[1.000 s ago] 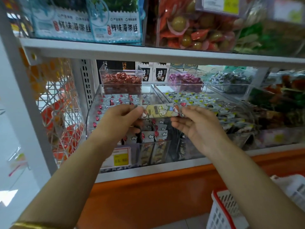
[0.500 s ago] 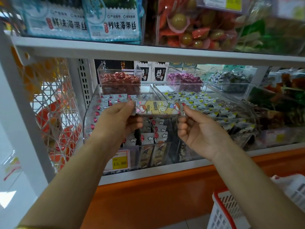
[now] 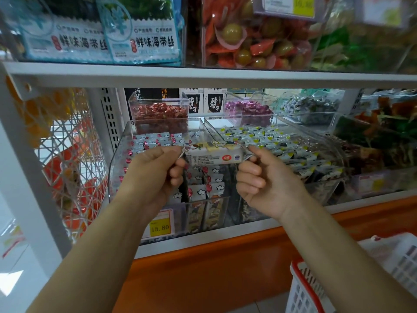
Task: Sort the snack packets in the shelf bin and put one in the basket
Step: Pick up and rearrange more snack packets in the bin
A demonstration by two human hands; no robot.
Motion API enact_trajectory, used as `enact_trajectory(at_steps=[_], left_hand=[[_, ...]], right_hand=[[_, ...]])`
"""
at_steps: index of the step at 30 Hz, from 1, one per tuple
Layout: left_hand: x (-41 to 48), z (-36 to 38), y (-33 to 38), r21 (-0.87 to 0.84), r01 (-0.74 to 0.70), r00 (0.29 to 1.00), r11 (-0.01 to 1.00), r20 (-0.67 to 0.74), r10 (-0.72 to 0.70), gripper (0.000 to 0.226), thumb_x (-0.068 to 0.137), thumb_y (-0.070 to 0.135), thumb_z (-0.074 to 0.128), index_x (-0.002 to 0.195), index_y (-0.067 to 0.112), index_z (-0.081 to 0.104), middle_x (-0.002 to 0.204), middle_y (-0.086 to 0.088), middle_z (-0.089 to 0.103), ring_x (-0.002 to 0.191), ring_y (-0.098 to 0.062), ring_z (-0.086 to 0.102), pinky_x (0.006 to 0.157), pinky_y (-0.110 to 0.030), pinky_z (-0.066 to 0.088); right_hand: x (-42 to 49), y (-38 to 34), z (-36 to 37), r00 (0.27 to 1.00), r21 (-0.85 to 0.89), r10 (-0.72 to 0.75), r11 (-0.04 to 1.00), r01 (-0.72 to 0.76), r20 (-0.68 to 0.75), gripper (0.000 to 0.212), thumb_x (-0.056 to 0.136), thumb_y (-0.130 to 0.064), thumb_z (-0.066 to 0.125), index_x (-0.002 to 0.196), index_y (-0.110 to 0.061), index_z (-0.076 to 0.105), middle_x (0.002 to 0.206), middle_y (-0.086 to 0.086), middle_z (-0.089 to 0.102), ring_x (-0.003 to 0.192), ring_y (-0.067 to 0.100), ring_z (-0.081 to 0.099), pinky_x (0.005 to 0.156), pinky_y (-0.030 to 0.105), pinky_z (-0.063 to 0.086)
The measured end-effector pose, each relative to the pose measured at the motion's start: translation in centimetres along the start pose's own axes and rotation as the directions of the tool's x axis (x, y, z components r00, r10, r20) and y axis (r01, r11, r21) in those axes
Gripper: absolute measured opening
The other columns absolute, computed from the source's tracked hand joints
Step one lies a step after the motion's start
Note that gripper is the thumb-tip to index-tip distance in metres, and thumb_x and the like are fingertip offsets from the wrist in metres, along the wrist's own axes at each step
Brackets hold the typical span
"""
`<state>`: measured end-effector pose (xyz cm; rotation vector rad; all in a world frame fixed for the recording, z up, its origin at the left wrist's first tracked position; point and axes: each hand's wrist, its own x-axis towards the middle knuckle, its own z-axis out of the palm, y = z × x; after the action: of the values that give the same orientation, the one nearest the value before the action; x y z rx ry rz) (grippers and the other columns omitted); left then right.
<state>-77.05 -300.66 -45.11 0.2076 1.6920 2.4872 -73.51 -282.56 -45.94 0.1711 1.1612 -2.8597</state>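
At centre frame, above the clear shelf bin (image 3: 121, 154), a snack packet (image 3: 215, 154) is held level, long axis running left to right, printed back facing the camera. Left hand (image 3: 153, 172) fingers are clamped on its left crimped end; right hand (image 3: 266, 184) fingers are clamped on its right end. Open air lies beneath it. White basket (image 3: 302, 290) with red rim sits lower right, well apart.

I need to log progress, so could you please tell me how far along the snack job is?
Done: one snack packet has been picked out and is up out of the shelf bin. In hand: the left hand and right hand pinch its two ends. Left: it has not reached the basket at lower right.
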Motion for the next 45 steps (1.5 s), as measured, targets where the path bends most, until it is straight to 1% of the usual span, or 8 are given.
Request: enact_trajectory(at_steps=[7,13,16,21,24,27,32,45], left_hand=[[-0.3,0.7,0.5,-0.458,0.252,0.968,0.852,0.108,-0.228,0.022,0.096,0.008,0.041,0.075,0.008,0.046,0.047,0.002,0.047,0.032,-0.002,0.036,0.032,-0.010,0.031],[0.0,0.6,0.3,-0.132,0.049,0.998,0.990,0.039,-0.044,0.016,0.089,0.024,0.056,0.080,0.011,0.054,0.054,0.003,0.051,0.045,-0.006,0.048,0.043,-0.016,0.043],[-0.4,0.3,0.6,0.030,-0.076,0.992,0.997,0.105,0.072,0.029,0.071,0.035,0.065,0.089,0.012,0.059,0.068,0.003,0.055,0.058,-0.006,0.053,0.053,-0.017,0.048],[-0.6,-0.1,0.8,0.255,-0.202,0.976,0.946,0.131,0.173,0.033,0.064,0.024,0.067,0.096,0.021,0.065,0.093,-0.006,0.065,0.082,-0.013,0.063,0.067,-0.019,0.051],[-0.6,0.0,0.5,0.271,-0.254,0.967,0.929,0.092,0.237,0.013,0.079,0.018,0.063,0.091,0.016,0.067,0.074,0.007,0.068,0.070,-0.005,0.063,0.064,-0.016,0.052],[-0.3,-0.3,0.4,0.332,-0.295,0.952,0.896,0.019,0.307,0.009,0.085,0.017,0.061,0.091,0.014,0.067,0.067,0.011,0.067,0.063,-0.002,0.061,0.063,-0.020,0.056],[-0.3,0.0,0.1,0.367,-0.306,0.946,0.878,0.017,0.323,0.012,0.087,0.019,0.060,0.091,0.013,0.069,0.080,-0.002,0.068,0.065,-0.006,0.061,0.061,-0.017,0.054],[-0.4,0.5,-0.1,0.195,-0.338,0.941,0.921,0.043,0.336,0.009,0.086,0.004,0.058,0.084,0.009,0.065,0.079,-0.005,0.068,0.070,-0.011,0.065,0.067,-0.017,0.054]], right_hand=[[-0.1,0.6,0.3,0.998,0.221,0.042,0.974,-0.053,0.056,0.037,0.096,-0.029,0.039,0.060,-0.018,0.042,0.037,-0.006,0.036,0.025,0.006,0.032,0.028,0.015,0.024],[-0.3,0.5,0.5,1.000,0.128,-0.013,0.992,0.012,0.010,0.037,0.097,-0.028,0.040,0.062,-0.018,0.039,0.039,-0.005,0.037,0.027,0.006,0.032,0.029,0.015,0.027],[-0.4,0.5,0.5,1.000,0.098,-0.007,0.995,0.007,0.000,0.037,0.097,-0.028,0.041,0.061,-0.018,0.040,0.039,-0.005,0.038,0.027,0.007,0.033,0.029,0.015,0.027],[-0.1,0.5,0.3,0.995,-0.062,-0.077,0.995,0.073,-0.067,0.036,0.096,-0.027,0.045,0.062,-0.017,0.041,0.041,-0.004,0.043,0.030,0.008,0.036,0.032,0.015,0.031],[0.1,0.8,0.3,0.948,-0.341,-0.293,0.910,0.236,-0.125,0.021,0.093,-0.023,0.054,0.074,-0.012,0.054,0.052,0.000,0.058,0.040,0.009,0.052,0.038,0.020,0.042],[0.0,0.9,0.2,0.947,-0.320,-0.321,0.901,0.294,-0.033,0.009,0.091,-0.019,0.057,0.092,-0.011,0.056,0.071,0.007,0.065,0.054,0.015,0.064,0.044,0.023,0.049],[-0.2,1.0,0.4,0.919,-0.432,-0.389,0.820,0.375,0.059,0.006,0.087,-0.010,0.061,0.089,-0.008,0.067,0.083,0.008,0.072,0.067,0.017,0.069,0.055,0.023,0.054],[-0.1,1.0,0.4,0.952,-0.142,-0.295,0.949,0.282,-0.079,0.013,0.089,-0.013,0.059,0.086,-0.004,0.066,0.071,0.012,0.072,0.062,0.021,0.070,0.053,0.026,0.056]])
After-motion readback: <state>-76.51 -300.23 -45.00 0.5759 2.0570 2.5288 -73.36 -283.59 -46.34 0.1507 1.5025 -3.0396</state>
